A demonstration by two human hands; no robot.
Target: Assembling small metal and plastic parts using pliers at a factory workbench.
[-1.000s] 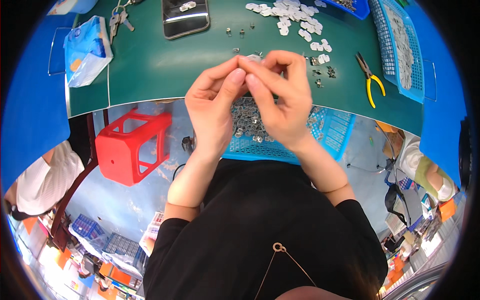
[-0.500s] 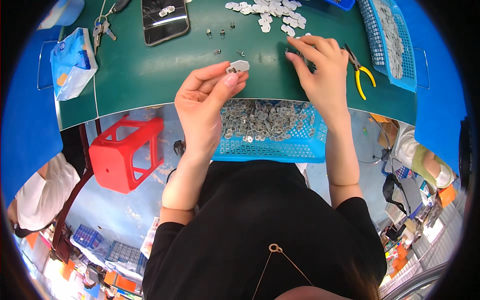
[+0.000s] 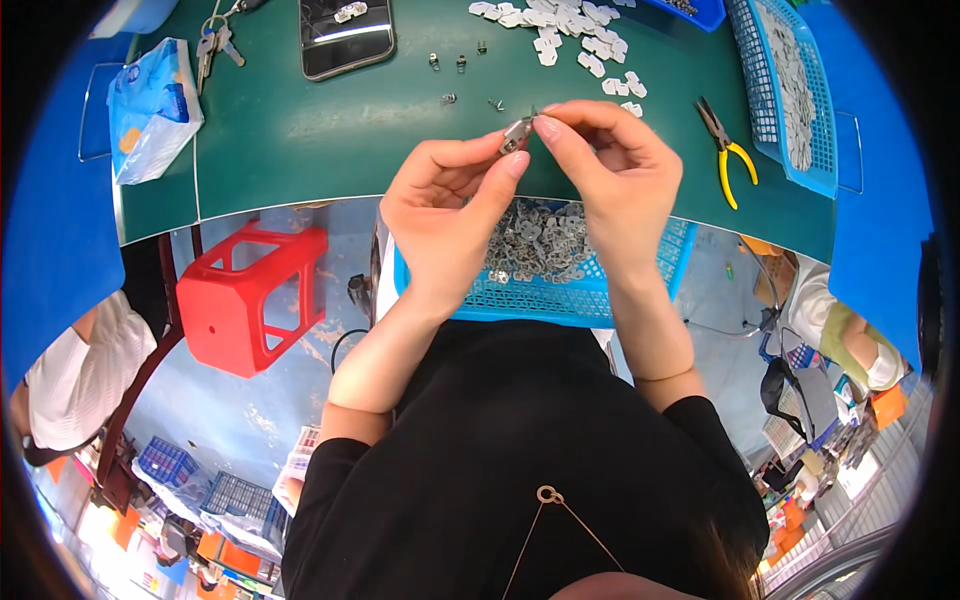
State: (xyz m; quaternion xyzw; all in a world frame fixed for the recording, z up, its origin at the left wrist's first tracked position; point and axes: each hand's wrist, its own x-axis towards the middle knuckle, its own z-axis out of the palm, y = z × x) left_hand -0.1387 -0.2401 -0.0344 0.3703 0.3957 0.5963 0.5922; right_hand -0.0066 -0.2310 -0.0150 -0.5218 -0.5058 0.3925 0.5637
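Observation:
Between the thumb and forefinger of my left hand [image 3: 450,200] is a small white plastic part [image 3: 516,136], tilted up above the table's near edge. My right hand [image 3: 615,165] pinches at the upper end of that part; a small dark piece seems to be between its fingertips, too small to name. Both hands meet in front of me. Just beyond them, several small metal springs or clips [image 3: 461,65] lie scattered on the green table [image 3: 300,150]. On my lap, partly behind my forearms, a blue basket [image 3: 560,303] holds many small metal-and-white parts.
Loose white parts [image 3: 570,22] lie at the back, beside a phone [image 3: 347,45]. Yellow-handled pliers [image 3: 735,165] and a blue basket of white parts [image 3: 830,150] are at right. Tissues [image 3: 155,110] and keys [image 3: 207,45] lie left; a red stool [image 3: 215,320] stands below.
My right hand has come leftward from the far right of the table to the white part. My left hand has shifted right and turned the part more upright.

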